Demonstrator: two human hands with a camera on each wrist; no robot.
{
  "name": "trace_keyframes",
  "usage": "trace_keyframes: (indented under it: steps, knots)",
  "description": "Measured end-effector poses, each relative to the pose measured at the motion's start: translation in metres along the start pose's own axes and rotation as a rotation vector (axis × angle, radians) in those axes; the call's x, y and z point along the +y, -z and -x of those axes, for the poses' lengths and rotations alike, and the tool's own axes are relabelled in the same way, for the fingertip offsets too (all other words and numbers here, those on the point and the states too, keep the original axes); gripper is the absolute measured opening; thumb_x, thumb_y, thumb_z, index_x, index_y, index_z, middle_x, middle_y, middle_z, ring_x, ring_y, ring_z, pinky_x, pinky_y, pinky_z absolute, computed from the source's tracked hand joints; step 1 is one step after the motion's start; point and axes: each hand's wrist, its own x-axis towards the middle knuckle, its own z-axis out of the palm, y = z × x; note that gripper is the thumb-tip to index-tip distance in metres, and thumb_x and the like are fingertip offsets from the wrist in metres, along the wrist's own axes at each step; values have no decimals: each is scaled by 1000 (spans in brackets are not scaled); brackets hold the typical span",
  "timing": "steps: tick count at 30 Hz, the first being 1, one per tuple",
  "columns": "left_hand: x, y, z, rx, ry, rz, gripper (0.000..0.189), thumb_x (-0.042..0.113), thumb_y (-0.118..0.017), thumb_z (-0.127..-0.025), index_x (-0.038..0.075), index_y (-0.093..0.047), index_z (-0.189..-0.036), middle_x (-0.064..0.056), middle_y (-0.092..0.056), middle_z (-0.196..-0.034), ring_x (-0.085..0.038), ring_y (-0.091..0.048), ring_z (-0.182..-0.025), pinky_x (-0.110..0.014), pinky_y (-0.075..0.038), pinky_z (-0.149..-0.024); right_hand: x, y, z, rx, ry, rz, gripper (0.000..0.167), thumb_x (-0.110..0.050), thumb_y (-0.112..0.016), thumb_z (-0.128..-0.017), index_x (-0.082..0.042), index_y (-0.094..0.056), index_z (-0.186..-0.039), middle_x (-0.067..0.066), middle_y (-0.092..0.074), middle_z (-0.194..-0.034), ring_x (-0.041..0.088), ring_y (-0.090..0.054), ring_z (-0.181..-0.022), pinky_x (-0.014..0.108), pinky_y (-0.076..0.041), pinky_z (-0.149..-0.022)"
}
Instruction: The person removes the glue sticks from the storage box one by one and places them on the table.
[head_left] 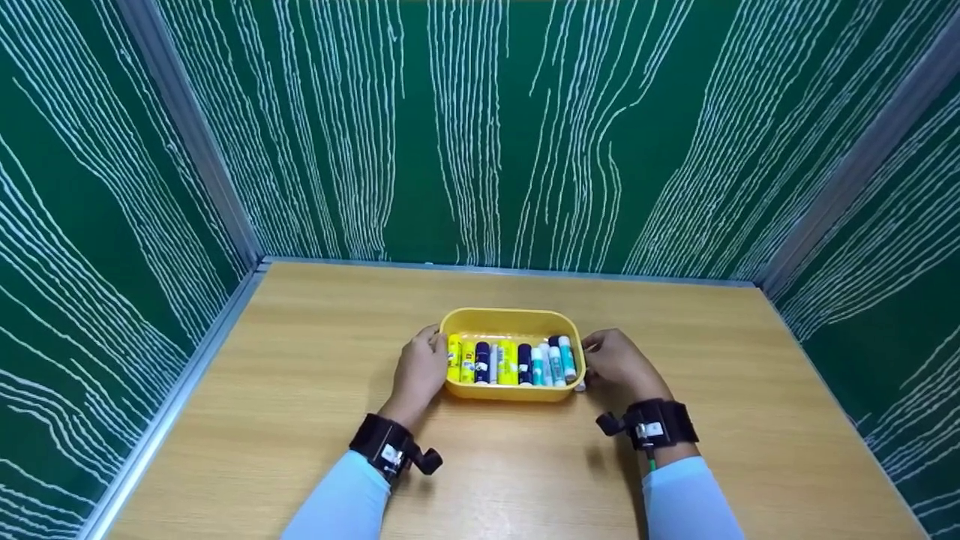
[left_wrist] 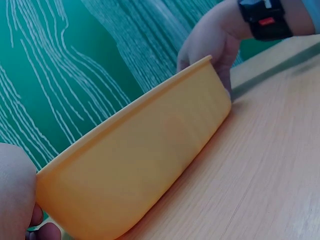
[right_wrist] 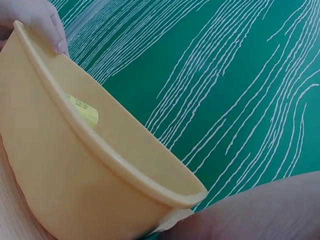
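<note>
A yellow plastic tub stands on the table, a row of glue sticks inside it, some yellow, some dark-capped, others white and teal. My left hand grips the tub's left end, thumb over the rim and fingers outside, as the right wrist view shows too. At the opposite end, my right hand is bent down close against the outer wall. A white-and-teal glue stick pokes out low between its fingers and the tub; most of it is hidden. In the left wrist view the right fingertips vanish behind the tub wall.
The wooden table extends around the tub on all sides. Green panels with white wavy lines enclose it at the back and both sides, joined by grey metal posts. Both wrists wear black camera straps.
</note>
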Motion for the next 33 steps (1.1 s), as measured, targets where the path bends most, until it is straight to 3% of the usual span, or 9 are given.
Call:
trace_keyframes:
  steps: [6,11,16,19,26,30,33]
  knots:
    - [1,0,1,-11,33,22,48,28,-52,-121,5,-60,-163,-18,-66,-163,-29,-67,-146,-51,-54,-126,-2,-3,-1,-1,-23,-73,32,-18,-70,-109,-3,-76,-137,16,-75,-122,31,-69,-106,34,-64,-84]
    - [-1,1,-1,-13,22,24,48,27,-52,-121,4,-60,-162,-18,-66,-162,-30,-68,-146,-52,-54,-126,-4,-1,1,-1,-51,-70,35,-21,-66,-113,-3,-71,-142,18,-73,-126,33,-69,-109,36,-65,-86]
    - [-2,1,-1,2,-12,4,46,26,-53,-120,4,-64,-159,-19,-71,-157,-30,-71,-138,-53,-56,-123,-12,4,7,43,-67,-42,44,-25,-63,-116,-2,-61,-153,21,-68,-135,36,-66,-119,44,-64,-102]
    - [-2,2,-1,5,-14,2,46,27,-53,-120,3,-64,-159,-19,-71,-156,-31,-71,-137,-53,-56,-123,-22,6,11,87,-27,12,43,-23,-60,-116,-3,-62,-154,21,-67,-140,36,-62,-123,45,-61,-107]
    - [-1,-1,0,-17,31,29,49,29,-53,-121,5,-60,-163,-17,-66,-163,-30,-67,-146,-51,-53,-126,-44,-1,21,164,128,130,37,-18,-59,-116,-3,-70,-149,20,-71,-137,33,-65,-118,41,-63,-100]
    - [-1,-1,-1,-8,17,7,47,28,-53,-121,5,-62,-161,-17,-68,-161,-30,-68,-145,-52,-53,-126,-51,-14,25,166,215,174,35,-18,-64,-115,-2,-73,-145,20,-76,-133,31,-69,-114,45,-65,-103]
    - [-1,-1,0,3,6,-19,47,28,-54,-120,6,-64,-160,-16,-70,-159,-30,-68,-145,-52,-52,-127,-53,-26,24,147,244,182,36,-17,-68,-113,-2,-73,-145,19,-78,-129,29,-71,-109,41,-66,-96]
